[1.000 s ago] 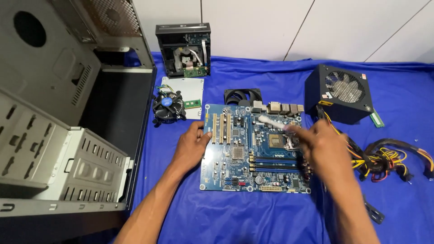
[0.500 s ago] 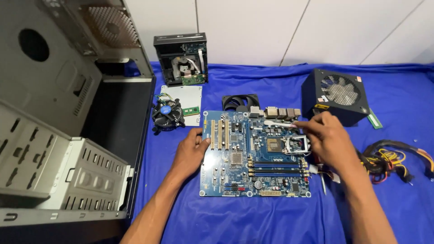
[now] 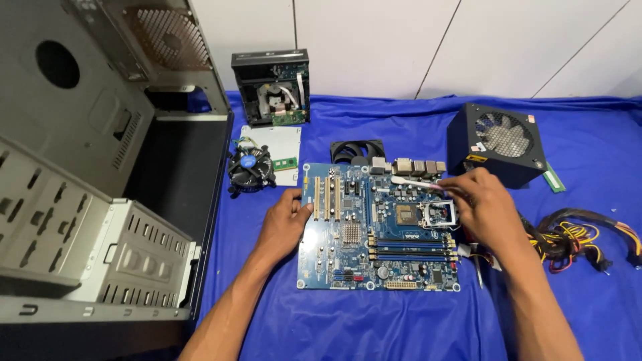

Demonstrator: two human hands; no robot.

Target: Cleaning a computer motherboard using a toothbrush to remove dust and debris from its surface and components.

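The left hand (image 3: 284, 220) lies flat, fingers open, steadying the blue circuit board (image 3: 378, 227) on the blue-clothed worktop (image 3: 374, 327), while the right hand (image 3: 485, 207) pinches a white stick (image 3: 414, 181) (apparently working around the processor socket (image 3: 438, 214)).

We count one blue rectangular motherboard (image 3: 378, 230), one open grey metal computer case (image 3: 87, 180), one black boxy power supply (image 3: 498, 142), two loose cooling fans: round black cooler (image 3: 250, 170), square black fan (image 3: 356, 151).
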